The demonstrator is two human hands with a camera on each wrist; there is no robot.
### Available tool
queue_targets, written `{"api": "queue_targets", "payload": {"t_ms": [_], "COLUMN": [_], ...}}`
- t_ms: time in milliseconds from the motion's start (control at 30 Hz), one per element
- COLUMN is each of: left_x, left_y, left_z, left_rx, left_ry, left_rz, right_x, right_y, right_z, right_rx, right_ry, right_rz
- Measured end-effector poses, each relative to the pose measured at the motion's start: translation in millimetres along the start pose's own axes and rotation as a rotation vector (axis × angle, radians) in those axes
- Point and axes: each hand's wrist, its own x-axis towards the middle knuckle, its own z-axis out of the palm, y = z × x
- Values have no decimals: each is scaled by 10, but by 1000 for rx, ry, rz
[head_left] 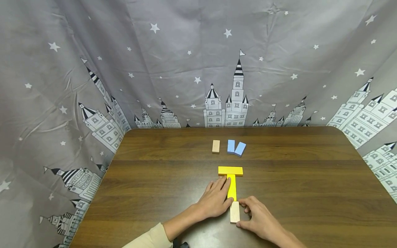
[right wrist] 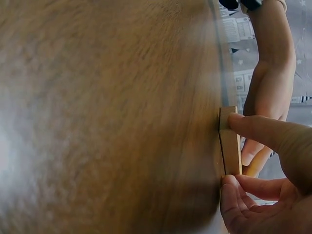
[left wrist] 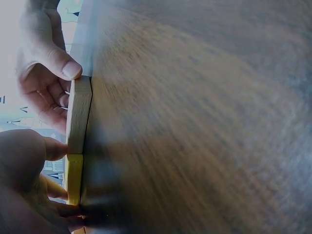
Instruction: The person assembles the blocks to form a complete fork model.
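Observation:
A plain wooden block lies flat on the table, its far end against a yellow block. Another yellow block lies crosswise at the top, so the row forms a T. My left hand rests along the left side of the lengthwise yellow block, fingers extended, thumb at the joint with the wooden one. My right hand pinches the wooden block, thumb at its near right corner and index finger near its far right corner. In the right wrist view, thumb and fingers span the wooden block lengthwise.
Farther back on the brown table lie another plain wooden block and two blue blocks, one angled against the other. A grey curtain printed with castles and stars hangs behind the table's far edge and around its sides.

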Motion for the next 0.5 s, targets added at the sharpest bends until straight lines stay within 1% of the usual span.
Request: {"api": "queue_targets", "payload": {"t_ms": [167,500], "left_x": [10,21], "left_y": [-12,-14], "left_z": [19,32], "left_rx": [-8,-2], "left_ry": [1,4], "left_rz": [-2,-4], "right_x": [13,27], "right_y": [-6,-13], "right_z": [23,45], "right_rx": [-13,-34], "right_ry": [-9,10], "right_rz": [10,-20]}}
